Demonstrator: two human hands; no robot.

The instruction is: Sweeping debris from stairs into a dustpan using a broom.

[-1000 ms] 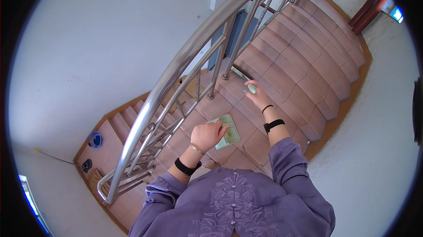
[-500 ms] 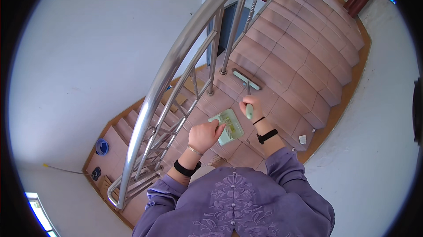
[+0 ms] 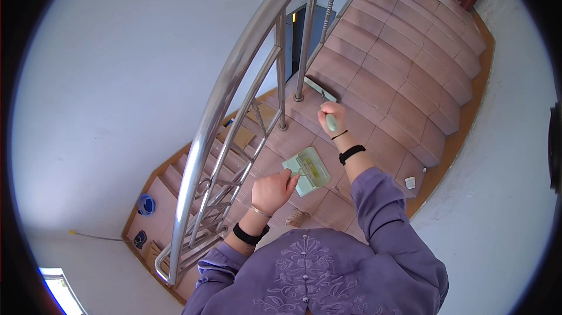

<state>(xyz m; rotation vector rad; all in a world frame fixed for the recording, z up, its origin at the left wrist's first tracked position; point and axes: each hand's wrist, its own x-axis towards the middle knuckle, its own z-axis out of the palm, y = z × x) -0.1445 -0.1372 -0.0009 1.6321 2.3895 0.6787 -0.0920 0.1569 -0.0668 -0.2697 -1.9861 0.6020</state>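
Broom (image 3: pixel 320 88) has shifted forward, its head beyond the right fingers (image 3: pixel 324 115) gripping it; left fingers (image 3: pixel 286 176) clasp the dustpan (image 3: pixel 317 182).

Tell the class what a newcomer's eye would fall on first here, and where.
The shiny metal railing likely comes first, curving from top centre to lower left. Next are the pale green dustpan in the left hand, near the middle, and the green-handled brush in the right hand, higher up. The purple embroidered top fills the bottom centre.

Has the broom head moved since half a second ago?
Yes: against the railing post's foot, the broom head has moved up and slightly left in view.
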